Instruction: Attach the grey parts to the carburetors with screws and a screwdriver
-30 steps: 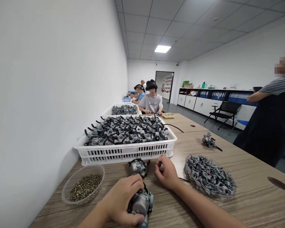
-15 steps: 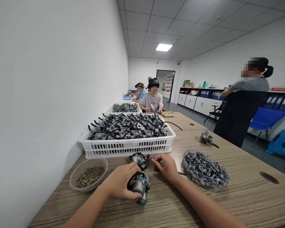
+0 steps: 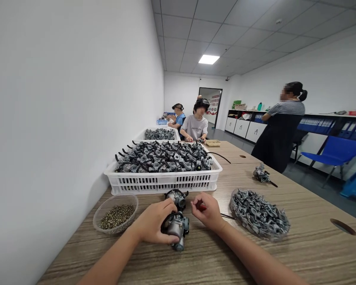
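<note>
Both hands have shifted slightly right since earlier, w/ the carburetor [image 3: 175, 228] tipped lower on the tabletop [image 3: 299, 253]. White crate [image 3: 163, 183] of carburetors sits behind, tray of metal parts [image 3: 259, 213] to the right, bowl of screws [image 3: 116, 211] to the left. Left hand [image 3: 153, 223] grip wraps the carburetor's left side. Right hand [image 3: 207, 211], just beside it, pinches a small red-handled tool [image 3: 201, 206]. Second carburetor [image 3: 177, 197] lies just behind.

Grey metal carburetor [image 3: 177, 228] with black hose, lying on its side near the front edge of the wooden table [image 3: 308, 245], a second similar carburetor [image 3: 178, 198] just behind it
</note>
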Motion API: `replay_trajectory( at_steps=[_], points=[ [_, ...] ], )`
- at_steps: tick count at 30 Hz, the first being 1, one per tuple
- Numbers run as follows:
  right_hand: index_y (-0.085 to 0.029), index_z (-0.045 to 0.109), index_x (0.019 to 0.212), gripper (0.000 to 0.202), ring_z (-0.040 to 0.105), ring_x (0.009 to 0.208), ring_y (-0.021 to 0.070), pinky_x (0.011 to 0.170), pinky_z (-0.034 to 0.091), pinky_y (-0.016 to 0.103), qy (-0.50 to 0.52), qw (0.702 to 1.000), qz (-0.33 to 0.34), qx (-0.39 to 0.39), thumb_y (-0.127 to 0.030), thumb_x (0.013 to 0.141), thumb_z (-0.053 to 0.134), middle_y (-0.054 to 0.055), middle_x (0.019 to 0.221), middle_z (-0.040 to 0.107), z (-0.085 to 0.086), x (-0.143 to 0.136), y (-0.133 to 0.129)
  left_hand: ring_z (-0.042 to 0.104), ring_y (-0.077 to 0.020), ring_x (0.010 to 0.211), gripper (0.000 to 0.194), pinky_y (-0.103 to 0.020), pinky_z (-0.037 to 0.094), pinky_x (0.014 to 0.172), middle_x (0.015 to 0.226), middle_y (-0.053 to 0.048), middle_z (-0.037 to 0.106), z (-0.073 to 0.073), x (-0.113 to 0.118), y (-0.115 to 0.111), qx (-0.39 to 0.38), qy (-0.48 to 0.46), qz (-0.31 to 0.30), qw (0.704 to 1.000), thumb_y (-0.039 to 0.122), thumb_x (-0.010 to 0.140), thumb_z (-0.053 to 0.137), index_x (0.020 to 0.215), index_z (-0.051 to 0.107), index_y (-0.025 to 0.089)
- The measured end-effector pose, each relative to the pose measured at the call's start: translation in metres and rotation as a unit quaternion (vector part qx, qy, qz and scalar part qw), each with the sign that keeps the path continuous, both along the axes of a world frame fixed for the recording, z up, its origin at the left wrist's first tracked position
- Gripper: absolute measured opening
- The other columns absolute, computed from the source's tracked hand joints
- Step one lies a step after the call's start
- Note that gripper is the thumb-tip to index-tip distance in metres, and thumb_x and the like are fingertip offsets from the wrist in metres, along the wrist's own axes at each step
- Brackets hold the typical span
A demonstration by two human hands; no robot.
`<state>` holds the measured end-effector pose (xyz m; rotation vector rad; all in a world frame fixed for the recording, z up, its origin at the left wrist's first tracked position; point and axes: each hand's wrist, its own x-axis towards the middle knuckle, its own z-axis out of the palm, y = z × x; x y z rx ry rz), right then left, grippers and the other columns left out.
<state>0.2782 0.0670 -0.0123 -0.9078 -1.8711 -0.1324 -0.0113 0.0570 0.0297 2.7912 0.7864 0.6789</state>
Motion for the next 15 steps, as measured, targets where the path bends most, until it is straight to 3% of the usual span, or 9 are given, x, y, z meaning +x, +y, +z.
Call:
replay_trajectory(
  at_steps=[3, 5, 8, 10, 12, 13, 15],
  points=[
    [-0.026, 0.061, 0.091, 0.011, 0.061, 0.064, 0.0169, 0.066, 0.044, 0.031, -0.011, 1.000, 0.011, 0.001, -0.022, 0.097, 0.069, -0.003, 0.073, 0.065, -0.001, -0.003, -0.003, 0.074, -0.0301, 0.099, 0.055, -0.038, 0.058, 0.085, 0.118, -0.010, 0.073, 0.006, -0.003, 0.001, 0.042, -0.005, 0.003, 0.999, 0.061, 0.086, 0.082, 0.122, 0.065, 0.023],
    [-0.026, 0.061, 0.091, 0.011, 0.060, 0.064, 0.0171, 0.067, 0.044, 0.031, -0.016, 1.000, 0.019, -0.003, -0.021, 0.097, 0.068, -0.003, 0.072, 0.064, -0.003, -0.003, -0.005, 0.073, -0.0284, 0.096, 0.034, -0.037, 0.057, 0.082, 0.113, -0.012, 0.074, 0.014, -0.006, 0.002, 0.087, -0.020, 0.029, 0.996, 0.050, 0.099, 0.065, 0.117, 0.067, 0.022],
    [-0.027, 0.057, 0.091, 0.012, 0.059, 0.064, 0.0168, 0.067, 0.044, 0.031, -0.020, 0.999, 0.030, -0.010, -0.020, 0.096, 0.066, -0.004, 0.072, 0.062, -0.004, -0.001, -0.007, 0.067, -0.0226, 0.075, 0.024, -0.033, 0.051, 0.069, 0.091, -0.010, 0.074, 0.032, -0.019, 0.006, 0.115, -0.024, 0.155, 0.981, 0.029, 0.103, 0.045, 0.100, 0.068, 0.021],
    [-0.027, 0.055, 0.091, 0.013, 0.058, 0.065, 0.0170, 0.067, 0.044, 0.031, -0.021, 0.999, 0.034, -0.014, -0.019, 0.095, 0.064, -0.003, 0.075, 0.062, -0.005, 0.000, -0.009, 0.062, -0.0220, 0.066, 0.025, -0.031, 0.046, 0.063, 0.079, -0.008, 0.070, 0.044, -0.038, 0.011, 0.078, 0.019, 0.308, 0.948, 0.026, 0.101, 0.043, 0.090, 0.065, 0.022],
    [-0.027, 0.053, 0.093, 0.013, 0.059, 0.068, 0.0176, 0.068, 0.044, 0.031, -0.022, 0.999, 0.036, -0.018, -0.018, 0.093, 0.063, -0.002, 0.078, 0.062, -0.005, 0.000, -0.010, 0.069, -0.0281, 0.076, 0.021, -0.034, 0.048, 0.067, 0.087, -0.011, 0.076, 0.052, -0.065, 0.017, 0.001, 0.085, 0.441, 0.893, 0.029, 0.099, 0.046, 0.093, 0.065, 0.022],
    [-0.027, 0.053, 0.095, 0.014, 0.059, 0.069, 0.0178, 0.068, 0.045, 0.031, -0.023, 0.999, 0.037, -0.020, -0.018, 0.093, 0.062, -0.002, 0.079, 0.063, -0.006, -0.001, -0.010, 0.072, -0.0323, 0.081, 0.019, -0.037, 0.050, 0.069, 0.091, -0.014, 0.078, 0.053, -0.081, 0.019, -0.049, 0.111, 0.468, 0.876, 0.031, 0.096, 0.049, 0.091, 0.066, 0.022],
    [-0.027, 0.052, 0.099, 0.015, 0.058, 0.069, 0.0179, 0.068, 0.045, 0.031, -0.024, 0.999, 0.041, -0.025, -0.018, 0.092, 0.061, -0.002, 0.081, 0.063, -0.006, -0.003, -0.011, 0.073, -0.0371, 0.074, 0.017, -0.042, 0.052, 0.067, 0.081, -0.019, 0.076, 0.051, -0.109, 0.022, -0.094, 0.131, 0.467, 0.870, 0.033, 0.083, 0.061, 0.071, 0.062, 0.021]
  ],
)
